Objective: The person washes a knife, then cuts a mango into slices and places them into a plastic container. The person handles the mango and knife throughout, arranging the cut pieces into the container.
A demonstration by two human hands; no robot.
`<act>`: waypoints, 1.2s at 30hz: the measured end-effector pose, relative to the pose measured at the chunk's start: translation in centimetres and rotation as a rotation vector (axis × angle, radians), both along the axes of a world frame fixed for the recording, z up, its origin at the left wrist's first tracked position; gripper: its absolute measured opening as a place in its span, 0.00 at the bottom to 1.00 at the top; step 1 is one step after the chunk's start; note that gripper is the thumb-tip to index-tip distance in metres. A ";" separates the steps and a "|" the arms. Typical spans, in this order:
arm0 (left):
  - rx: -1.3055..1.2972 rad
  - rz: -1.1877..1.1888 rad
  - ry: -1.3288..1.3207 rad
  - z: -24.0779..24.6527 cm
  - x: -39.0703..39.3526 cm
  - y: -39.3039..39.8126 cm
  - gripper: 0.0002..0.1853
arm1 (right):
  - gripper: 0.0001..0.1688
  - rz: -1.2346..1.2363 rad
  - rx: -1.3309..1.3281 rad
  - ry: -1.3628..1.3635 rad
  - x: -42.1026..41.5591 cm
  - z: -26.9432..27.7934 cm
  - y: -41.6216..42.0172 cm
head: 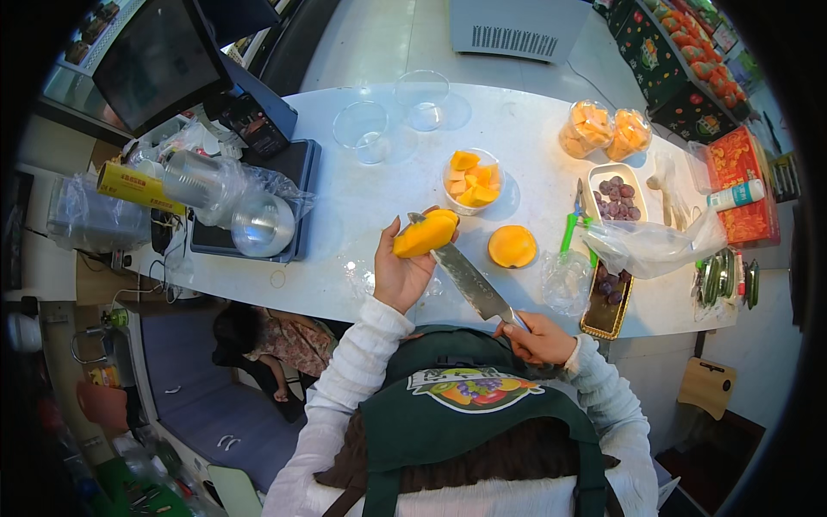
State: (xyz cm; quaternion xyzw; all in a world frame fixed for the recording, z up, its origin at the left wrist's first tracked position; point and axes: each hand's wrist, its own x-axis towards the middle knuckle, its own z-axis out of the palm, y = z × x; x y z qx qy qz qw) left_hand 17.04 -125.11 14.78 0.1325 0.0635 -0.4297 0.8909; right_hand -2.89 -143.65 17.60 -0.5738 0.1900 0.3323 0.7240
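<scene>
My left hand (404, 271) holds a peeled piece of orange-yellow fruit (423, 235), perhaps mango, above the white table (310, 284). In my right hand (539, 339) is the handle of a large kitchen knife (471, 281); its blade slants up to the left, passing through or behind the fruit, with the tip showing near my left fingers. Another rounded yellow fruit piece (512, 246) lies on the table right of the blade. Just beyond my left hand stands a clear plastic cup (473, 208) filled with cut orange and yellow chunks.
Two clear empty cups (360, 126) (421, 94) stand farther back. To the right are filled fruit cups (585, 129), a tray of grapes (619, 194), green-handled scissors (570, 232), a plastic bag (659, 249) and a gold-rimmed tray (604, 316). Stacked cups lie on a scale (310, 194) at left. A person (291, 339) sits below.
</scene>
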 end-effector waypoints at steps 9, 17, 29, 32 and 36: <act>0.083 0.102 0.175 -2.2 1.8 -2.6 0.27 | 0.17 -0.122 0.119 0.063 0.4 -0.9 -0.3; 0.136 0.263 0.071 -2.9 6.2 -5.9 0.26 | 0.14 -0.248 -0.043 -0.016 2.0 -1.3 -1.7; 0.077 0.320 0.152 -4.0 7.4 -4.6 0.29 | 0.12 -0.187 -0.916 -0.493 4.0 -0.5 -2.7; 0.032 0.277 0.109 -3.3 7.1 -4.3 0.29 | 0.12 -0.201 -0.905 -0.508 3.8 -0.3 -2.7; -0.003 0.217 0.002 -2.6 6.4 -4.8 0.30 | 0.14 -0.170 -0.917 -0.594 3.5 -0.1 -1.0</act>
